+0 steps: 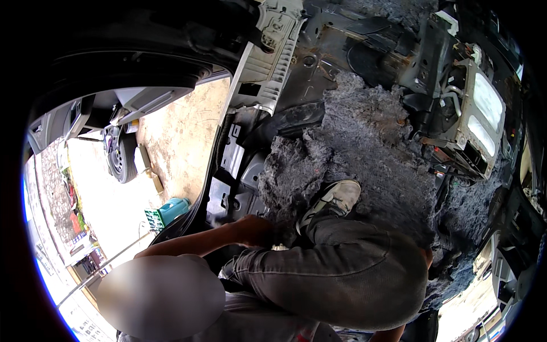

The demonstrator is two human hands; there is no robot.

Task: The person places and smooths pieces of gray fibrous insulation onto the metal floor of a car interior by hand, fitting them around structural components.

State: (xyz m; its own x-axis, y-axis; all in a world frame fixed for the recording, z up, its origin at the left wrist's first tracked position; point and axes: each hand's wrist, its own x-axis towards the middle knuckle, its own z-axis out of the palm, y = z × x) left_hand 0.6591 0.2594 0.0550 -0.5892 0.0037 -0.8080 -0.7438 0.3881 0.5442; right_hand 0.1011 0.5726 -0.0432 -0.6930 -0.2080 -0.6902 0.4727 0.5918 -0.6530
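Observation:
My left hand (pixel 253 231) reaches down by the door sill, at the left edge of the grey fibrous floor padding (pixel 370 131). Its fingers look curled in, in shadow, and what they hold, if anything, is hidden. A small pale piece (pixel 279 247) shows just beside it. Of my right hand (pixel 429 257) only a sliver of skin shows past my bent knee, low over the padding at the right. Its fingers are hidden behind the leg. My shoe (pixel 341 196) rests on the padding between the two hands.
This is a stripped car interior. A metal frame (pixel 481 114) with brackets stands at the right, and a ribbed light trim panel (pixel 268 62) lies at the upper left. Through the open doorway are a wheel (pixel 119 154) and a teal jug (pixel 174 211). A blurred oval covers the lower left.

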